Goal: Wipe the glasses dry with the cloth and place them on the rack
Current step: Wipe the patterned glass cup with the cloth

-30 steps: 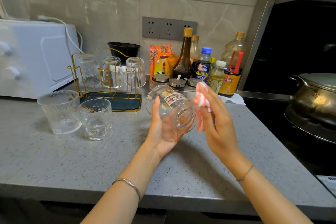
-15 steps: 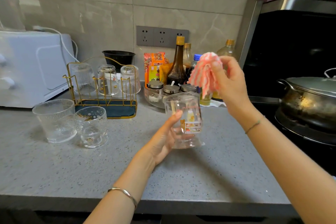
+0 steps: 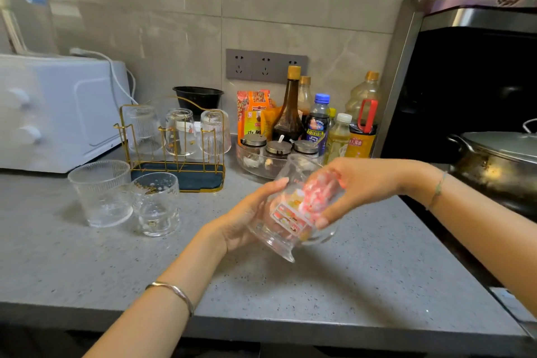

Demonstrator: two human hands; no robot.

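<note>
My left hand (image 3: 247,218) grips a clear printed glass (image 3: 287,227), tilted with its mouth up and to the right, above the counter. My right hand (image 3: 357,186) holds the pink-and-white cloth (image 3: 316,195), with fingers and cloth pushed inside the glass and the thumb outside its wall. At the back left, a gold wire rack (image 3: 174,154) on a dark tray carries three upturned glasses. Beside it on the counter stand a ribbed glass (image 3: 100,192) and a dotted glass (image 3: 155,203), both upright.
A white appliance (image 3: 55,110) fills the left. Sauce bottles (image 3: 290,107) and a bowl of spice jars (image 3: 270,154) stand behind my hands. A metal pot (image 3: 499,166) sits on the hob at the right. The counter's front edge (image 3: 261,325) runs below.
My right hand came down from above and pushed the cloth into the glass. My left hand tilted the glass from upright so its mouth leans right.
</note>
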